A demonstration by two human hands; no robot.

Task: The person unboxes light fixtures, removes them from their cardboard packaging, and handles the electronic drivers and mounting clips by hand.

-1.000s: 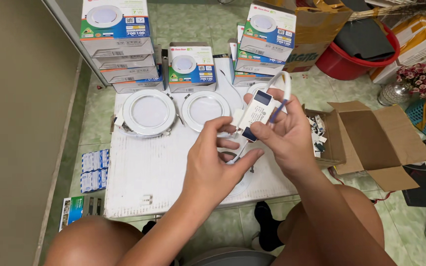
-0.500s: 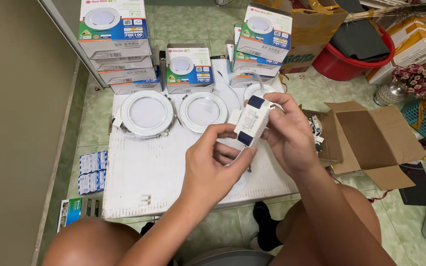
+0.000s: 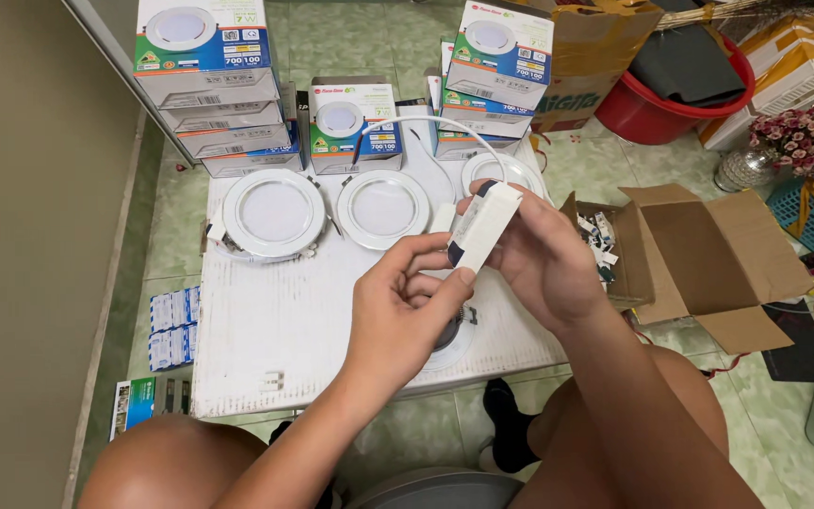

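Note:
Both my hands hold a small white rectangular driver box (image 3: 482, 224) with dark ends above a white board (image 3: 266, 320). My left hand (image 3: 407, 311) pinches its lower end between thumb and fingers. My right hand (image 3: 544, 254) wraps its upper end from the right. A white cable (image 3: 426, 123) arcs from the box toward the far side of the board. Two round white downlights (image 3: 273, 212) (image 3: 382, 208) lie on the board beyond my hands, and a third (image 3: 501, 172) lies partly behind my right hand. Another round fitting (image 3: 447, 339) sits half hidden under my hands.
Stacked downlight cartons (image 3: 209, 75) (image 3: 496, 57) and a single carton (image 3: 352, 121) stand along the board's far edge. An open cardboard box (image 3: 699, 254) with small white parts lies at right. A red bucket (image 3: 671, 104), flowers (image 3: 793, 137) and baskets are farther right. Small blue packs (image 3: 171, 325) lie on the floor left.
My hands have turned the driver box so its plain white side now faces up, and lowered it slightly. The cable has swung toward the far cartons.

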